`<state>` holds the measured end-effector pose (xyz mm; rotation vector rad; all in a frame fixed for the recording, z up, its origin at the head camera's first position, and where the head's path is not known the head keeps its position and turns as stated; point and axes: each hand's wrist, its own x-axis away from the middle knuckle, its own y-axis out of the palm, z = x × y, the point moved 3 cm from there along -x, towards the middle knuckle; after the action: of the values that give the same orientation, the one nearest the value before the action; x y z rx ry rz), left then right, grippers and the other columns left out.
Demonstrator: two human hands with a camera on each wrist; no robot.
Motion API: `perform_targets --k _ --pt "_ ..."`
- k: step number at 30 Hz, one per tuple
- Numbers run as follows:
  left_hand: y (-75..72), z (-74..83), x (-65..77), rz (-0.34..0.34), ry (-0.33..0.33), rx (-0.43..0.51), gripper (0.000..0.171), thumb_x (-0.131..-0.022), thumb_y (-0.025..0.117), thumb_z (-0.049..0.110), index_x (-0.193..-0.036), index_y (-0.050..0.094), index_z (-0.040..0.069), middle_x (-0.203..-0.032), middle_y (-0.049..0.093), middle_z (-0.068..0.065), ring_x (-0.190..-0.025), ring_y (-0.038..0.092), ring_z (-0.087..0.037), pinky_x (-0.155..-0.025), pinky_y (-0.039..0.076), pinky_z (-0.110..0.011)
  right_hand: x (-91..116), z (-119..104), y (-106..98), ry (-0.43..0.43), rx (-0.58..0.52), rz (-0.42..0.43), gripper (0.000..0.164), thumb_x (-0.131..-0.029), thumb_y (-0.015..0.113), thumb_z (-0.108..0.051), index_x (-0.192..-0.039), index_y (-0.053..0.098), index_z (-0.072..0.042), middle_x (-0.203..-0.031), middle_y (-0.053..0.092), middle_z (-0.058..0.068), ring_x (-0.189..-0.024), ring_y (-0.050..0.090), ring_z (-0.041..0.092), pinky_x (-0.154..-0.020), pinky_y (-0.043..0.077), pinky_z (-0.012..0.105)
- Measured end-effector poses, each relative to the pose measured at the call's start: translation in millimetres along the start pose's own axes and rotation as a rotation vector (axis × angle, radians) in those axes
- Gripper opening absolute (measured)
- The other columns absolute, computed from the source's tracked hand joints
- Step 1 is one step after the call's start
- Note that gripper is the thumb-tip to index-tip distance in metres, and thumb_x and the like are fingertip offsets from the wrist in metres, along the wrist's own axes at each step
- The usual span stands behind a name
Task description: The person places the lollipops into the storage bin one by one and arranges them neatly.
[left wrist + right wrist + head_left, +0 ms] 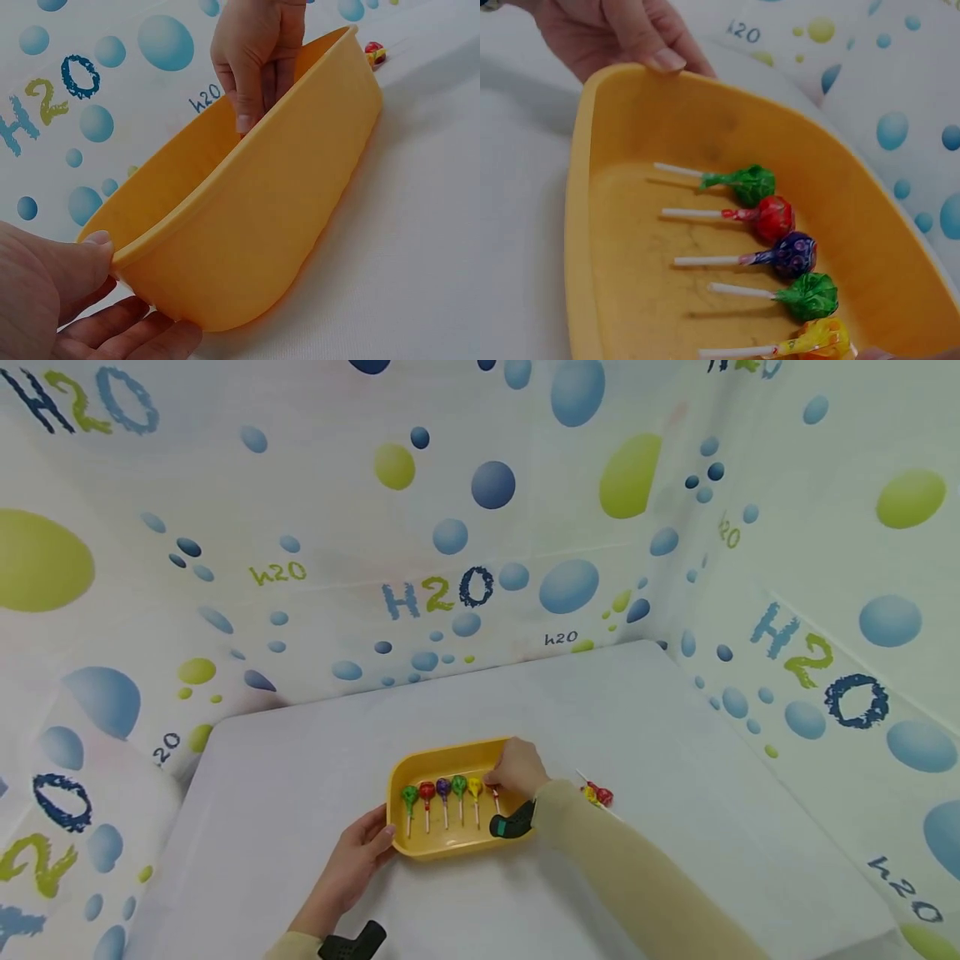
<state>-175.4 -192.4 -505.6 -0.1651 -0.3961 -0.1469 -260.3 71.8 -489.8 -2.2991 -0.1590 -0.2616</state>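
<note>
My left hand [356, 856] grips the left end of a yellow tray [465, 852], thumb at the rim and fingers against the outer wall. Inside, lollipops lie in a row with sticks toward me: green [409, 794], red [427, 791], purple [443, 788], another green [459, 785] and yellow [475, 787]. At the row's right end, my right hand [519, 768] reaches down into the tray and pinches a red lollipop [496, 802], its head mostly hidden by the fingers. The right wrist view shows the row [793, 255] close up.
To the right of the tray, a few more lollipops [603, 796], red and yellow, lie together on the white table [300, 777], partly behind my right forearm. Walls [337, 510] printed with bubbles and H2O lettering stand along the table's back and sides.
</note>
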Motion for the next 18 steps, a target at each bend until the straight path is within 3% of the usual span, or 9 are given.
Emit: perform_targets --k 9,18 --pt "0.3 -1.5 -1.9 -0.010 0.005 0.003 0.055 -0.109 0.046 0.009 -0.158 0.026 -0.005 -0.160 0.035 -0.031 -0.141 0.048 -0.043 -0.109 0.050 -0.046 -4.3 1.0 7.6 -0.011 0.185 0.048 0.047 -0.077 0.090 -0.025 -0.052 0.053 -0.011 -0.050 0.042 -0.004 -0.054 0.041 0.014 -0.053 0.029 0.022" --pt "0.0 -0.5 -1.2 -0.016 0.020 0.013 0.054 -0.109 0.045 0.006 -0.157 0.025 -0.008 -0.160 0.033 -0.032 -0.142 0.046 -0.045 -0.108 0.052 -0.045 -1.6 -3.1 9.8 -0.010 0.139 0.039 0.053 -0.078 0.090 -0.023 -0.053 0.044 -0.013 -0.051 0.033 -0.004 -0.054 0.036 0.014 -0.053 0.025 0.024"
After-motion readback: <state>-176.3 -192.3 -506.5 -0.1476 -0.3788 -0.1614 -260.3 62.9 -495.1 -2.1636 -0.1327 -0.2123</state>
